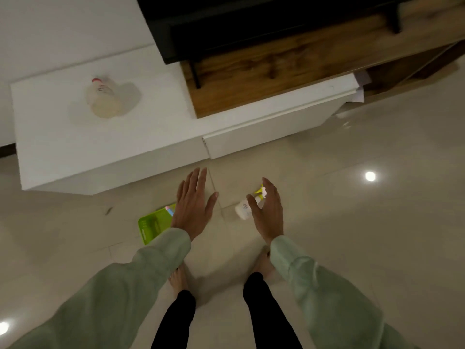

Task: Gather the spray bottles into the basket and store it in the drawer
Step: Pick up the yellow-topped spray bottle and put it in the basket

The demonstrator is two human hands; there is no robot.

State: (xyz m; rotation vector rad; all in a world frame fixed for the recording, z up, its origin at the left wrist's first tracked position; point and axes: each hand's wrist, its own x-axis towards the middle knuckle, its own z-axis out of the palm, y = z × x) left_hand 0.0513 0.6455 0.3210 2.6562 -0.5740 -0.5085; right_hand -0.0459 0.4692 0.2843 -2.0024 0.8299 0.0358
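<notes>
A white spray bottle with a yellow nozzle (243, 209) lies on its side on the floor. My right hand (268, 210) hovers over it, fingers apart, and holds nothing. My left hand (192, 202) is spread open above a green basket (152, 224) on the floor and hides most of it. A pink and blue bottle tip (169, 210) pokes out of the basket. A translucent bottle with a red cap (104, 98) stands on the white cabinet top (63, 137).
A drawer (264, 79) with a wooden bottom stands pulled out of the white cabinet, under a dark unit (226, 21). Beige floor tiles (352, 235) stretch to the right. My bare feet are below the hands.
</notes>
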